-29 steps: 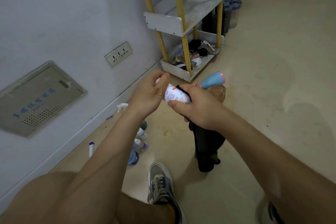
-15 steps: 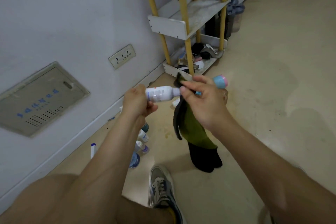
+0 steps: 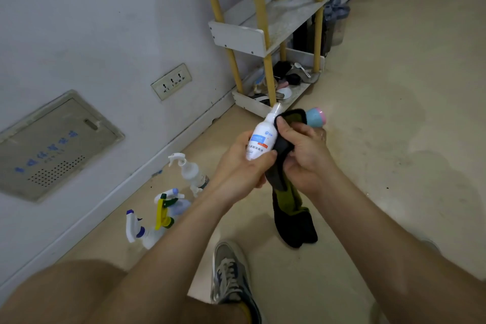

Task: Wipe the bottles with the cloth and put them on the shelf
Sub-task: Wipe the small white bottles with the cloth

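The left hand is gripping the bottle, the right hand pinching the cloth over its side, spray bottles standing on the floor behind.

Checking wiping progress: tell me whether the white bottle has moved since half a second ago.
Yes. The white bottle has turned from lying sideways to nozzle-up, its tip now reaching the shelf's bottom tray in the picture.

A single wide-angle view looks from the person's head forward and steeply down. Both forearms run up from the bottom edge to the left hand and right hand, close in at mid-frame. The wall slants along the left, the floor fills the right, and the shelf stands farther off at the top.
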A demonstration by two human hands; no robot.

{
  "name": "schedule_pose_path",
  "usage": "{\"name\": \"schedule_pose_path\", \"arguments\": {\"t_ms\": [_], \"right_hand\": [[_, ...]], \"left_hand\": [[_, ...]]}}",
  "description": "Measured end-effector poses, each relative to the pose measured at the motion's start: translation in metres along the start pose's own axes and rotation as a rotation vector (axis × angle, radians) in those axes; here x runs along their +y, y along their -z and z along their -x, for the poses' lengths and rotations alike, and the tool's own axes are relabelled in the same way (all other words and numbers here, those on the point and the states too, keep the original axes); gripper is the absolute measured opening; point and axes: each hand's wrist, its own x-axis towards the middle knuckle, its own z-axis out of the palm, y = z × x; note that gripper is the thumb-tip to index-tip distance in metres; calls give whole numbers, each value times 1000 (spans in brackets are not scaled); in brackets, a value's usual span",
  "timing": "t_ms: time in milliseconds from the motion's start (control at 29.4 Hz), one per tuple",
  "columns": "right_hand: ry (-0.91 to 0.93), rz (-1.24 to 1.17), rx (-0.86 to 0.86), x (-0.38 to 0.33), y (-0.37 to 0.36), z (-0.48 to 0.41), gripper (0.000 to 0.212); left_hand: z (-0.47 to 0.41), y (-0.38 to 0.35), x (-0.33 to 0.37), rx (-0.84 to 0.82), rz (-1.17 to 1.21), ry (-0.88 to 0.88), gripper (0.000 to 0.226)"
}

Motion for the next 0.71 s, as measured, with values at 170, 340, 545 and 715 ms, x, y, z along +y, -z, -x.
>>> {"name": "schedule_pose_path", "arguments": {"t_ms": [170,340,545,715], "right_hand": [[-123,363,-71,-9,1,1,34],[13,415,172,1,-1,4,25],[-141,226,73,-2,-4,8,38],[4,393,117,-5,-12,12,27]], "left_hand": [[1,1,-3,14,-519,-140,37],[9,-21,-12,87,-966,-306,49],[6,-29,-5,-34,262,136,31],[-7,-16,-3,23,215,290,32]]}}
